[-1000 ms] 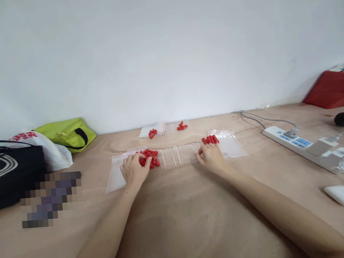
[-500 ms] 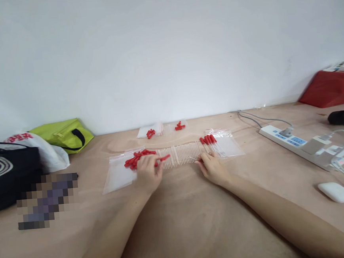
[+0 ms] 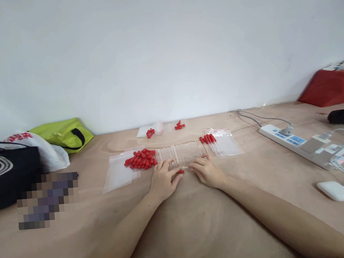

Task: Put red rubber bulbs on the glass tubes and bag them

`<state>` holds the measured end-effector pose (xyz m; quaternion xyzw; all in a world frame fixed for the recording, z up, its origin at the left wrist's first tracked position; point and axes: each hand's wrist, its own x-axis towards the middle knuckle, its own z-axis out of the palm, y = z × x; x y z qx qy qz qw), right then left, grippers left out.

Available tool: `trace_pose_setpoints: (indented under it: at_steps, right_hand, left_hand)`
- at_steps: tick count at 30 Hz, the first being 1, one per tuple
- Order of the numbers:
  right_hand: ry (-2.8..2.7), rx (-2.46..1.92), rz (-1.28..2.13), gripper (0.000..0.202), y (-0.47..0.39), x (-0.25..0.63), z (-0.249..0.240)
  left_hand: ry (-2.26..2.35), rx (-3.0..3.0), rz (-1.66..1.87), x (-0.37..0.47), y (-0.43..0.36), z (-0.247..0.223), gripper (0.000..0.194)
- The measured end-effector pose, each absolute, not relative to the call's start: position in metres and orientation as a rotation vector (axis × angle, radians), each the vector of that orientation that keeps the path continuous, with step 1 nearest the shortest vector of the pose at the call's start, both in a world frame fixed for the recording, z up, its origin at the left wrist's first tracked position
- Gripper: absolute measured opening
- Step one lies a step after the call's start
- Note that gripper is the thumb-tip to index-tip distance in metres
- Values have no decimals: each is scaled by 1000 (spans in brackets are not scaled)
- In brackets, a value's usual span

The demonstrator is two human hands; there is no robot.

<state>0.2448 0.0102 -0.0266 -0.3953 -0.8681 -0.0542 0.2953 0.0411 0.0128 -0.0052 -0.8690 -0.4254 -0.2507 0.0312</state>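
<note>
My left hand (image 3: 163,181) is closed on a red rubber dropper bulb (image 3: 180,171), its end showing between thumb and fingers. From the fingertips of my right hand (image 3: 207,171) a thin clear dropper tube (image 3: 186,167) points toward that bulb; whether the two touch is too small to tell. Just behind both hands lies a row of clear tubes (image 3: 187,152), side by side. A heap of red bulbs (image 3: 140,159) rests left of the row on clear zip bags (image 3: 116,175). Several droppers with red bulbs fitted (image 3: 208,139) lie at the right, partly on another zip bag (image 3: 231,144).
Two small groups of red pieces (image 3: 150,133) lie on bags near the wall. On the right are a power strip (image 3: 292,145) with cables and a white charging case (image 3: 335,191). Bags, including a lime-green one (image 3: 62,133), and a pixelated item (image 3: 48,200) sit left.
My left hand has carried a red bulb from the heap toward the right and nearer to me. My right hand has shifted slightly left and nearer, bringing a tube to face the bulb.
</note>
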Motion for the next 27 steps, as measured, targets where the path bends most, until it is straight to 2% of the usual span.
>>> trace_pose_setpoints:
  at_steps: [6,13,21,27]
  right_hand:
    - [-2295,-1080,-167,19,9,245,-23]
    - [-2260,-1049,-141,19,9,244,-24]
    - [-2277,-1042,-80,22,8,244,-22]
    - [-2252,-984,-13,25,10,244,-23]
  left_hand:
    - [-1320,-2700,-832,44,15,-8,13]
    - [-1376,-2742,-923,40,15,-10,18]
    - [-1301,-2766,-867,39,15,-11,25]
    - [-1236,-2812,-928,39,14,-10,20]
